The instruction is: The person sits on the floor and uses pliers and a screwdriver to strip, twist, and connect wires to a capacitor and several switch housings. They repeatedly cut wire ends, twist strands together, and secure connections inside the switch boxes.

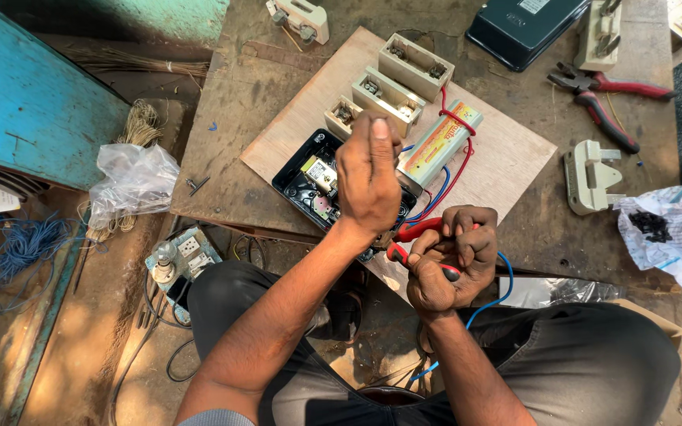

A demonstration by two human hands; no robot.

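Note:
My left hand [368, 175] hovers over a black open switch box [301, 183] on a plywood board [507, 158], fingers pinched together; whatever it pinches is too small to see. My right hand [449, 259] is closed around a red-handled tool [414, 232] and a blue wire [505, 285] near the board's front edge. A pale cylindrical part [438, 144] with red and blue wires lies beside the box. Three cream fuse holders [390, 88] are fixed in a row behind it.
Red-handled pliers [603, 93] and a cream fuse carrier [590, 177] lie at the right. A dark box lid [521, 25] sits at the back. Plastic bags [132, 183] [672, 229], a switchboard [181, 257] and a blue wire coil [17, 248] lie around.

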